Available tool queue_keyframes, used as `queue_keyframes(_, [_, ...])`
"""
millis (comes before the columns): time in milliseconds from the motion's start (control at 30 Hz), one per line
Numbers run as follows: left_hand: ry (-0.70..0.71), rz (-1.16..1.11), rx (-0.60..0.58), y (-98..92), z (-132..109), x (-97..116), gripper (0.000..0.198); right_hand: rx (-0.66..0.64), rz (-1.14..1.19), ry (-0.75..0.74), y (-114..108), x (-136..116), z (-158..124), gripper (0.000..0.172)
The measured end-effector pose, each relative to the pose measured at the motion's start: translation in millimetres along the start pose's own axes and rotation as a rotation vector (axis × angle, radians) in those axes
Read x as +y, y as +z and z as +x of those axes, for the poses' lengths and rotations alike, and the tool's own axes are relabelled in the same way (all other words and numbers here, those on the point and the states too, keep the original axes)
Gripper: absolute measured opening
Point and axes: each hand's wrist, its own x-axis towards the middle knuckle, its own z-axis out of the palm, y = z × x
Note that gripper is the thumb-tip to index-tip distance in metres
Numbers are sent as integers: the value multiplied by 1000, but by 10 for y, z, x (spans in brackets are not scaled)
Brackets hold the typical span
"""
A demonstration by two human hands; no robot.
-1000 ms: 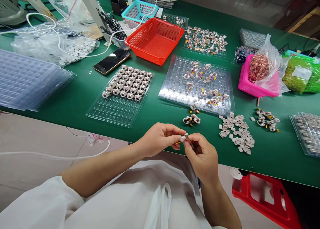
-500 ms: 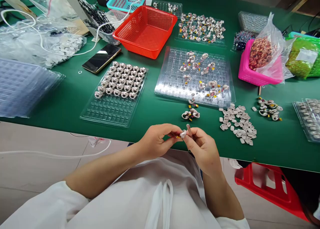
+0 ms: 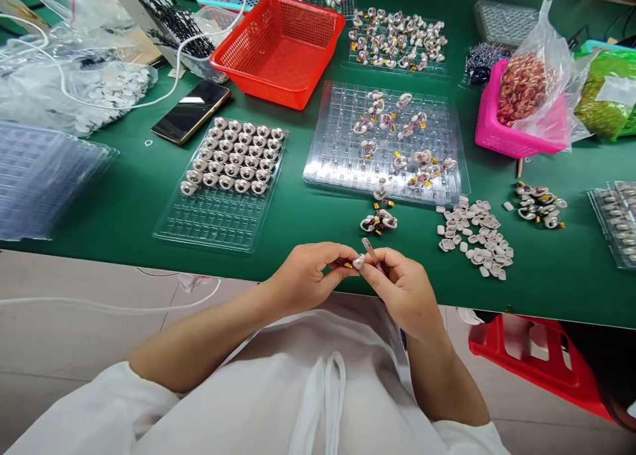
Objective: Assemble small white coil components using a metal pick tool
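Note:
My left hand [image 3: 311, 275] pinches a small pale shell part [image 3: 358, 261] with yellow bits at the table's near edge. My right hand [image 3: 405, 289] is closed round a thin stick tool [image 3: 370, 248] whose tip sits beside that part. Both hands meet just in front of a small heap of wired parts [image 3: 378, 222]. To the right lies a pile of pale loose caps [image 3: 474, 238]. A clear tray [image 3: 218, 220] at the left holds rows of finished shells [image 3: 233, 155]. Straight ahead, another clear tray [image 3: 342, 170] carries scattered wired parts.
A red basket [image 3: 278, 48], a phone [image 3: 191, 110] and stacked clear trays [image 3: 40, 177] sit to the left and back. A pink basket [image 3: 517, 137] holds a bag of copper coils. More parts lie at the right [image 3: 539, 203]. A red stool [image 3: 541, 369] stands below the table.
The view has tilted down and the table things sit higher in frame. My hands stay together on the small part; the stick tool now points up more clearly.

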Motion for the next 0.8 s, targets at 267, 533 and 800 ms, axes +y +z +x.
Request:
queue_keyframes(267, [13, -34, 37, 46, -15, -23, 14, -15, -6, 15, -1, -3, 7, 21])
queue_keyframes(533, [-21, -71, 14, 70, -27, -16, 15, -81, 1, 63, -42, 9, 50, 20])
queue_keyframes(800, [-255, -282, 2, 67, -12, 18, 11, 106, -131, -229, 19, -14, -36, 14])
